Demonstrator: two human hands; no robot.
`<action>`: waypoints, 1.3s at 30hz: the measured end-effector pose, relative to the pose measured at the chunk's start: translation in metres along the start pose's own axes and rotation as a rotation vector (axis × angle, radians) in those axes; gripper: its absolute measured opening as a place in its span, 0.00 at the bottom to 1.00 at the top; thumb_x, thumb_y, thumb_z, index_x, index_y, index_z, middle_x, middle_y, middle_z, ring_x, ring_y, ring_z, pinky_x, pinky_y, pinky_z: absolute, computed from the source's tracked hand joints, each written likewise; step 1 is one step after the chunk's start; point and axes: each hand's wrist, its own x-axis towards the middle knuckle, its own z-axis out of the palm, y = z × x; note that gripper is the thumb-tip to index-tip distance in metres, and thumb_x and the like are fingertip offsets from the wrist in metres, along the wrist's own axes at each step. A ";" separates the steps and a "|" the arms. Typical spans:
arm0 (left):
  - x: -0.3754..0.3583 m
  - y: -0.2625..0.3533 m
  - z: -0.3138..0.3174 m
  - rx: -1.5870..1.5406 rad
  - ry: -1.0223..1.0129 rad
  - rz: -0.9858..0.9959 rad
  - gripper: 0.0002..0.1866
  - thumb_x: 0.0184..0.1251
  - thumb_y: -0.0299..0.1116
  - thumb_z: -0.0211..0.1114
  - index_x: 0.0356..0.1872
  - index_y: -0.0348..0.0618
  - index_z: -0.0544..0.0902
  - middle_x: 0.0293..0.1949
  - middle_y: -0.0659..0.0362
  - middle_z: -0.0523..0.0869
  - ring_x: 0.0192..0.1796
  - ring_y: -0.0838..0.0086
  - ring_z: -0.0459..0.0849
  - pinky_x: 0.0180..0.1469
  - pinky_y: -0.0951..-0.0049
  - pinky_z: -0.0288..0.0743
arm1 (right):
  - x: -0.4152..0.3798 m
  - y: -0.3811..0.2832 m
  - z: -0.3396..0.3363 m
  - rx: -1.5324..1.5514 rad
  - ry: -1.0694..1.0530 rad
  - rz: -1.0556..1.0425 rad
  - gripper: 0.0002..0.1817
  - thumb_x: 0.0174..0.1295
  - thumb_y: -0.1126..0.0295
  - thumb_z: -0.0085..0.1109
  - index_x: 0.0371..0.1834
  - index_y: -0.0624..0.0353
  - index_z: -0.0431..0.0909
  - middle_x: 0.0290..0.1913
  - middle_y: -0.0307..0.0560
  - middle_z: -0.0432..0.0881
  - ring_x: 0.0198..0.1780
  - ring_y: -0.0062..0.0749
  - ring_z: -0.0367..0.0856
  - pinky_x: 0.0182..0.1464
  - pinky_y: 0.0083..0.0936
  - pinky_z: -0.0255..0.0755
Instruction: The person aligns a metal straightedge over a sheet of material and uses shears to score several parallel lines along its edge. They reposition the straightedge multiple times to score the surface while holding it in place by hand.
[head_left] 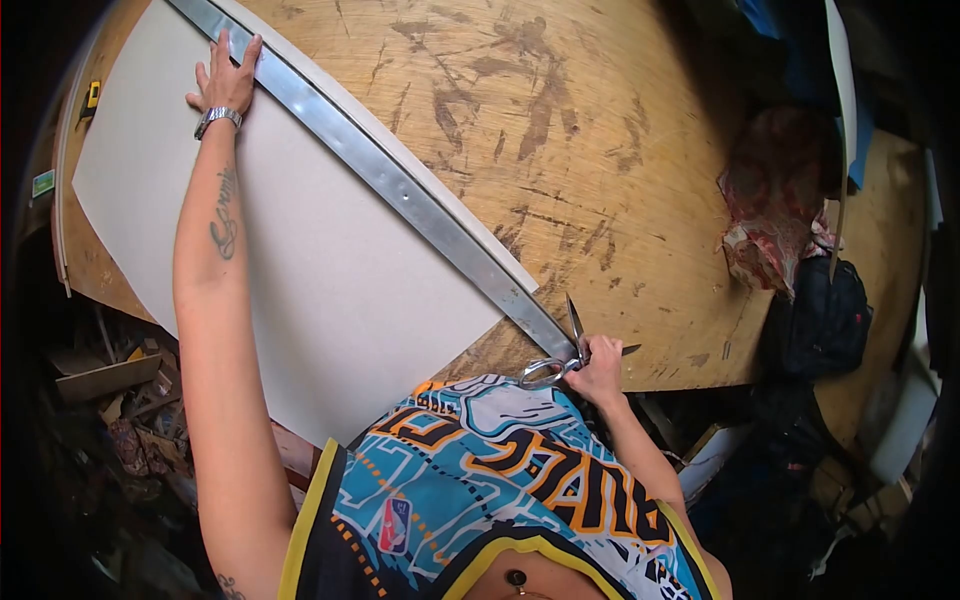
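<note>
Plainly, the long flat strip of grey metal point(400, 190) could slide — only the left hand point(225, 80), fingers spread flat, pins its far end on the large smooth pale-grey sheet point(290, 280). The right hand point(598, 368), closed around steel scissors point(565, 355) at the strip's near end, might then score crooked. Below lies a stained, scuffed plywood counter point(560, 130); crumpled red-patterned cloth point(775, 200) sits well apart.

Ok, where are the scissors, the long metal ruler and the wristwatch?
scissors point(573, 345): head view, on the blades near the pivot.
metal ruler point(400, 185): head view, on the middle of the strip.
wristwatch point(217, 118): head view, on the band at the left wrist.
</note>
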 end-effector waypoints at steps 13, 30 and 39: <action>-0.011 0.015 -0.013 -0.002 -0.051 -0.049 0.49 0.61 0.77 0.46 0.79 0.64 0.53 0.80 0.64 0.54 0.81 0.55 0.46 0.74 0.31 0.27 | -0.007 0.001 0.004 -0.065 -0.060 0.070 0.28 0.34 0.51 0.81 0.27 0.54 0.71 0.28 0.46 0.74 0.35 0.47 0.74 0.43 0.39 0.61; -0.008 0.011 -0.010 -0.016 -0.002 -0.038 0.49 0.61 0.76 0.48 0.79 0.60 0.53 0.79 0.63 0.58 0.81 0.52 0.48 0.73 0.30 0.30 | -0.005 0.004 0.008 -0.075 0.039 -0.073 0.26 0.36 0.53 0.78 0.31 0.53 0.72 0.29 0.45 0.75 0.35 0.47 0.75 0.42 0.40 0.62; 0.007 -0.008 0.010 0.010 0.034 -0.004 0.49 0.59 0.80 0.44 0.78 0.68 0.54 0.80 0.64 0.56 0.80 0.52 0.50 0.71 0.28 0.33 | -0.001 -0.003 0.001 0.020 -0.037 0.041 0.23 0.32 0.67 0.74 0.35 0.55 0.75 0.30 0.39 0.77 0.35 0.38 0.76 0.46 0.36 0.60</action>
